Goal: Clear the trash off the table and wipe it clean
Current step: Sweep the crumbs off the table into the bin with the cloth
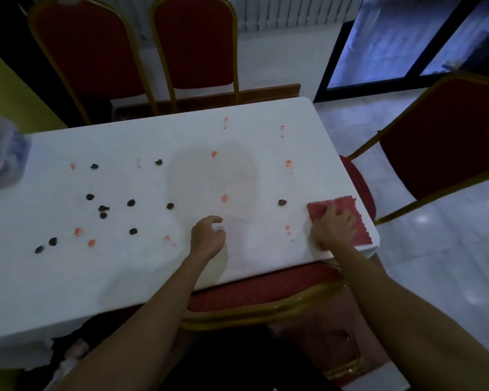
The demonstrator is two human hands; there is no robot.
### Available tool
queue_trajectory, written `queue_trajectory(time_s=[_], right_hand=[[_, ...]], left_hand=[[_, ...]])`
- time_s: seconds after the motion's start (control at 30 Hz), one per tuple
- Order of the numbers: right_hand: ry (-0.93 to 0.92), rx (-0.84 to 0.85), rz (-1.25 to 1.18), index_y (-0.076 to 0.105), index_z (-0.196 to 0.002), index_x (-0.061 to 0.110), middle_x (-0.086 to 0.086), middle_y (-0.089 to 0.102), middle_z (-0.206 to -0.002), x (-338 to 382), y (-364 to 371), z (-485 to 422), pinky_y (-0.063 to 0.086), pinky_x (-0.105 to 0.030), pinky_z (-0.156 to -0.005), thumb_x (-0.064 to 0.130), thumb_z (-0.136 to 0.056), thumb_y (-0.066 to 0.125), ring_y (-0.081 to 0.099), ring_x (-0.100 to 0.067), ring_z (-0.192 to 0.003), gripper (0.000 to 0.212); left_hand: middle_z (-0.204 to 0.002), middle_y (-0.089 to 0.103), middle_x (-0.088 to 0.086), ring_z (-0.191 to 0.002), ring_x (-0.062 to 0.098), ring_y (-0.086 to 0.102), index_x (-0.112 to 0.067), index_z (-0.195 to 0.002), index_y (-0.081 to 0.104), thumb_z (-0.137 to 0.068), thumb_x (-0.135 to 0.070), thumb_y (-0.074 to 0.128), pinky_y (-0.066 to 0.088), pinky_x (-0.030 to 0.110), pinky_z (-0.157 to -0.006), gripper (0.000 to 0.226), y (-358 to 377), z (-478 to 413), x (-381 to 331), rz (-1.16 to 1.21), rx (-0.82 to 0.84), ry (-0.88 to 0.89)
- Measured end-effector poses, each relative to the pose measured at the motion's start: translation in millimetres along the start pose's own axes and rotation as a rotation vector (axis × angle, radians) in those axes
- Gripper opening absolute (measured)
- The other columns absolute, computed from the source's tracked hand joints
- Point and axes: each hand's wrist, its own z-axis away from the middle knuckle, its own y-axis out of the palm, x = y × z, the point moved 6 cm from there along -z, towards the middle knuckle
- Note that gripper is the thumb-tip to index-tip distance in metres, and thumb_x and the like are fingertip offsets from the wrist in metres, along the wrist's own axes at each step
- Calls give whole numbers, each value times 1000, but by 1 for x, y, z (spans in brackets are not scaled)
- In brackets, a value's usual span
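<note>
- Right hand [333, 228] flat, fingers spread, pressing red cloth [336, 204] — right-centre, table [124, 277] corner.
- Left hand [208, 235] centre, fingers curled; contents unclear.
- Dark crumbs [130, 203], orange smears [224, 197] scattered left and centre.

On the worktop [141, 277], a cloth [362, 230] lies at the near right corner, with the right hand [333, 228] resting on it. The left hand [208, 235] is left of it, by the near edge. Scattered scraps [103, 208] lie further left. Two chairs [194, 43] stand behind the worktop.

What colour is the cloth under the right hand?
The cloth is red, with a zigzag-cut edge; the head view shows it.
</note>
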Motion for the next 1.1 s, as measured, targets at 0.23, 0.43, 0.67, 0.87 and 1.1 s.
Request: queue_trajectory(time_s=[0.23,0.43,0.67,0.87,1.1], right_hand=[[-65,-61,-1,43,-133,9,-20,47,-135,21,5,-8,41,-54,-103,10,-90,52,43,-39,-128,43],[-192,5,-311,58,-119,6,-13,67,-117,77,3,-17,52,-43,-93,11,-91,51,61,-32,-113,29],[-321,72,-383,70,-106,10,-10,72,-108,141,-22,-15,50,-35,-93,9,-88,54,64,-28,-105,25],[-237,-56,-342,68,-113,12,-14,70,-110,119,-39,-28,53,-37,-84,27,-94,57,66,-31,-99,27],[-106,192,-84,32,-142,14,-18,39,-135,108,18,-2,46,-49,-91,39,-87,63,55,-44,-114,69]], left_hand=[[-142,47,16,-136,32,43,-11,-130,60,-83,-6,58,41,44,-112,47,16,-26,7,-100,-10,20],[-163,19,13,-153,26,13,-11,-132,57,-87,-2,53,20,40,-124,47,18,-23,18,-171,28,57],[-167,7,6,-155,18,2,-16,-138,55,-88,0,53,12,31,-122,52,13,-25,26,-180,81,109],[-168,4,4,-154,15,-1,-17,-138,52,-88,0,52,10,27,-121,53,11,-25,30,-178,85,151],[-168,1,1,-154,14,-2,-20,-138,52,-88,-2,53,7,24,-118,54,8,-23,32,-173,117,173]])
